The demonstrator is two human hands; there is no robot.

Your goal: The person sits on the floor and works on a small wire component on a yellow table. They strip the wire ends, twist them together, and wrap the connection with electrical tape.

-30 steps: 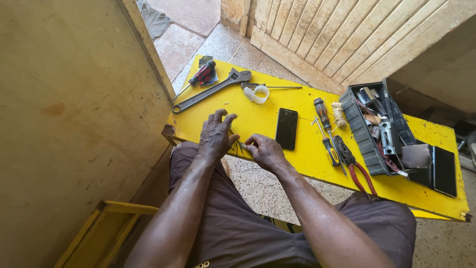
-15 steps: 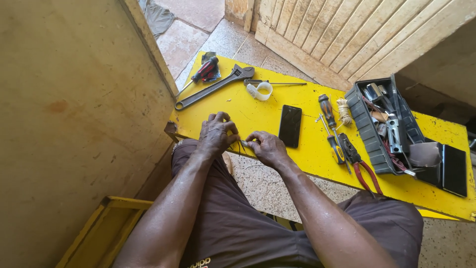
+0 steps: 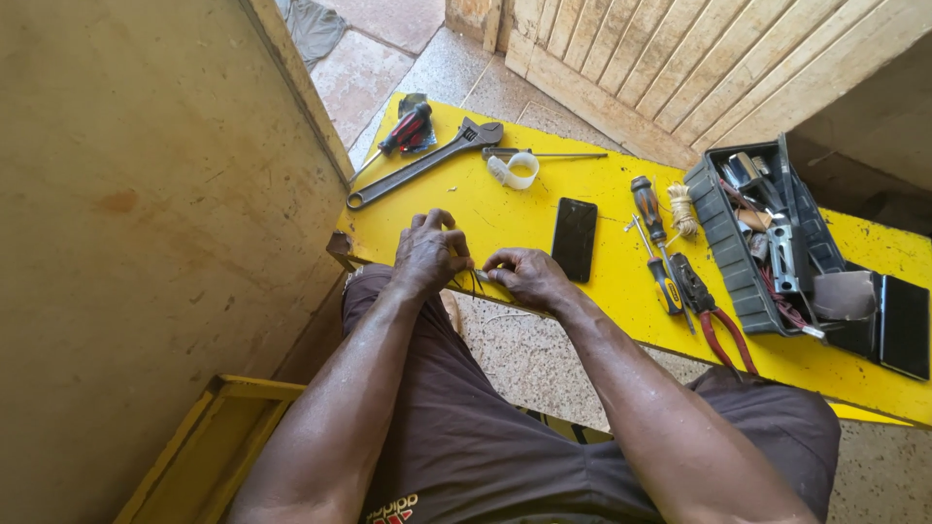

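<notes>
My left hand (image 3: 427,257) and right hand (image 3: 529,278) meet at the near edge of the yellow worktop (image 3: 505,209), each grip pinched narrow on thin dark wires (image 3: 470,282), or so it seems; they are tiny. A slip could drop them off the edge. At two o'clock lies a black phone (image 3: 574,239); at twelve, a long wrench (image 3: 424,164).

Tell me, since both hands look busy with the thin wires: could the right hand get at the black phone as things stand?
Probably yes: the black phone lies flat on bare yellow board just beside the right hand, nothing between them.
</notes>
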